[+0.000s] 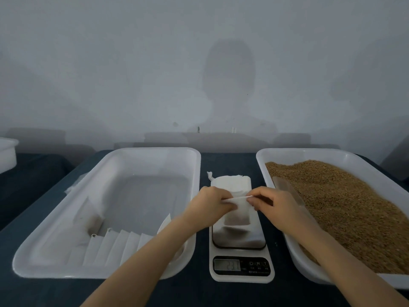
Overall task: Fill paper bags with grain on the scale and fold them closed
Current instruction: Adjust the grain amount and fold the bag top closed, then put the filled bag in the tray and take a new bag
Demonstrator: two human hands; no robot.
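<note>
A small white paper bag (240, 214) stands on the steel plate of a white kitchen scale (240, 262); its lower part looks dark with grain inside. My left hand (211, 203) pinches the bag's top edge on the left. My right hand (274, 204) pinches the same edge on the right, so the top is stretched flat between them. The scale's display shows digits I cannot read surely. Brown grain (345, 209) fills the white tray (309, 155) on the right, with a pale scoop (285, 187) lying in it.
A stack of flat unfilled white bags (230, 182) lies behind the scale. The white tray (155, 151) on the left holds a row of several closed bags (115, 247) along its near side. A white container (7, 156) sits at the far left. A dark cloth covers the table.
</note>
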